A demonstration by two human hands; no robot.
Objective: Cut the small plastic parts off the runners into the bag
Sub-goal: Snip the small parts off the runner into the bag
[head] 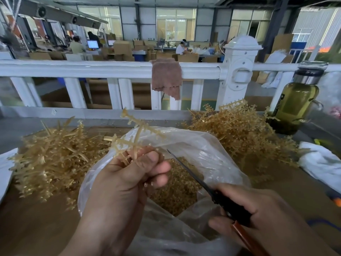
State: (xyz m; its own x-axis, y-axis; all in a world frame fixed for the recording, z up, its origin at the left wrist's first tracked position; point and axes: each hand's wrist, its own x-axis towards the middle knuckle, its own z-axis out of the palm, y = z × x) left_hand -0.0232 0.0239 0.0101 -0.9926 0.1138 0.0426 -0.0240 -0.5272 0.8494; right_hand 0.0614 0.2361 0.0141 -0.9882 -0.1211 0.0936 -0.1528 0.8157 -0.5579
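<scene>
My left hand (pixel 127 174) grips a tan plastic runner (pixel 134 133) with small parts on its branches, held upright over the open clear plastic bag (pixel 212 150). My right hand (pixel 258 209) holds a knife (pixel 191 174) by its dark and brown handle. The thin blade points up and left over the bag, its tip a little right of the runner and apart from it. Several small tan cut parts (pixel 177 189) lie heaped inside the bag.
A pile of tan runners (pixel 53 159) lies left of the bag, another pile (pixel 243 133) at the back right. A glass bottle of greenish liquid (pixel 293 102) stands far right, white cloth (pixel 321 161) beside it. A white railing (pixel 110 69) with a brown rag (pixel 166 78) runs behind.
</scene>
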